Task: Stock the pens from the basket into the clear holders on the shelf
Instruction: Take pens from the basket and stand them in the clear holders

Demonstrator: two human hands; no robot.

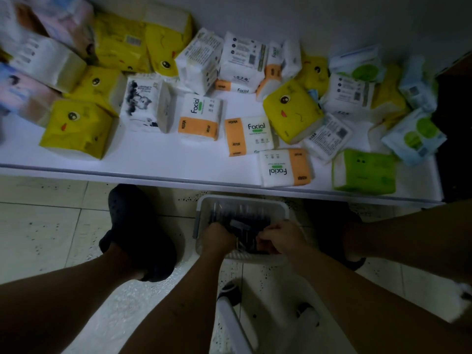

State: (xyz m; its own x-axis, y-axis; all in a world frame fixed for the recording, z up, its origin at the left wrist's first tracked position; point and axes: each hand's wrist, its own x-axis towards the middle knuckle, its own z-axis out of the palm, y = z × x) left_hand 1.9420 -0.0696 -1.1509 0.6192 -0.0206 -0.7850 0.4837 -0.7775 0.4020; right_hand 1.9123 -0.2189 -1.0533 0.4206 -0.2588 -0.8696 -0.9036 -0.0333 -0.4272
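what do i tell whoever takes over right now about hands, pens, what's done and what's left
Left hand: down in the pale plastic basket, fingers curled round a few dark pens.
Right hand: also in the basket, fingers at the pens; grip too dim to confirm.
The basket sits on the tiled floor, just below the white shelf.
The shelf carries only soft tissue packs; no clear holders in view.
Done: no pens visibly stocked.
Left: lift pens out, find the holders, fill them.
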